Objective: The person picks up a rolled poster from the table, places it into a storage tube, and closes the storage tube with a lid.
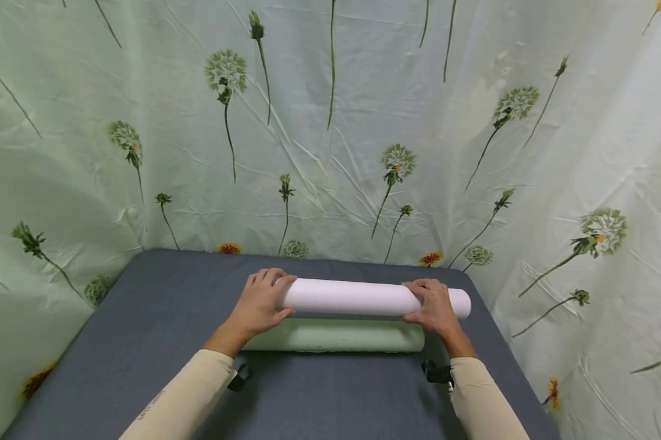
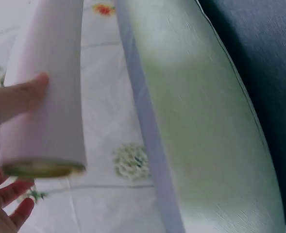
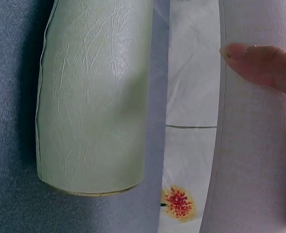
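Observation:
A pale pink-white roll (image 1: pixel 352 297) is held level by both hands above the grey surface. At its left end my left hand (image 1: pixel 261 300) grips it, the thumb along the near side and the fingers over the top. My right hand (image 1: pixel 432 305) grips it a little in from the right end. Below and nearer lies a light green roll (image 1: pixel 341 335) with a creased, leathery surface, apart from the hands. In the left wrist view the end of the white roll (image 2: pixel 50 121) shows; in the right wrist view my thumb presses its side (image 3: pixel 249 145).
A dark grey cloth-covered table (image 1: pixel 330 397) carries the green roll. Behind it and at both sides hangs a white curtain (image 1: pixel 330 153) printed with dandelions. Black wrist straps (image 1: pixel 437 371) hang below the sleeves.

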Action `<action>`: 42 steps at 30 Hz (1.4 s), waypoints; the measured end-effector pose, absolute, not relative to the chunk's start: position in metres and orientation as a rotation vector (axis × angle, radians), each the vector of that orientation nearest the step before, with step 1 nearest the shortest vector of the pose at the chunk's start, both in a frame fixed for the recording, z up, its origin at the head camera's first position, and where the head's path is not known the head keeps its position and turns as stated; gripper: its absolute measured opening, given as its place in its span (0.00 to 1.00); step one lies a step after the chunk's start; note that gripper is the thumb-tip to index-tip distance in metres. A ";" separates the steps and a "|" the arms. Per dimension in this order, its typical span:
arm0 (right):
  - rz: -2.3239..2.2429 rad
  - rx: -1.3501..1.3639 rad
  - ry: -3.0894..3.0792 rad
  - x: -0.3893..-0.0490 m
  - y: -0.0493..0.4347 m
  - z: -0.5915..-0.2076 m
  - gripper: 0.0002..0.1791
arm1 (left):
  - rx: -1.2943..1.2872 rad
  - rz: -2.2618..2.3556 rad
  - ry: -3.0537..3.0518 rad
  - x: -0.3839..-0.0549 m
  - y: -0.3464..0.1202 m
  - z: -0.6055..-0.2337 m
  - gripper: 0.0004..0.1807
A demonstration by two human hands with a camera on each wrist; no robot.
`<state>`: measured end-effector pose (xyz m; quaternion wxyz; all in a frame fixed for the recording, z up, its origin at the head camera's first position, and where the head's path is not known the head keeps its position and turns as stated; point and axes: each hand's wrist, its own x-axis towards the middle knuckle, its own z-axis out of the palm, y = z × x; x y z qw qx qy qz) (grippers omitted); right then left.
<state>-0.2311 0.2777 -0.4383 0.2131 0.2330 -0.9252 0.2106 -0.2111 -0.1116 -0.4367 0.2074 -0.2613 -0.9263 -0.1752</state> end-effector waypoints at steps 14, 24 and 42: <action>0.629 0.622 -2.543 -0.226 0.266 -0.438 0.37 | -0.925 -0.179 -2.503 -0.214 -0.094 -0.422 0.34; 0.589 0.643 -2.526 -0.213 0.256 -0.437 0.36 | -0.930 -0.158 -2.491 -0.209 -0.106 -0.422 0.31; 0.458 0.787 -2.357 -0.186 0.232 -0.455 0.40 | -0.944 -0.173 -2.454 -0.179 -0.137 -0.433 0.32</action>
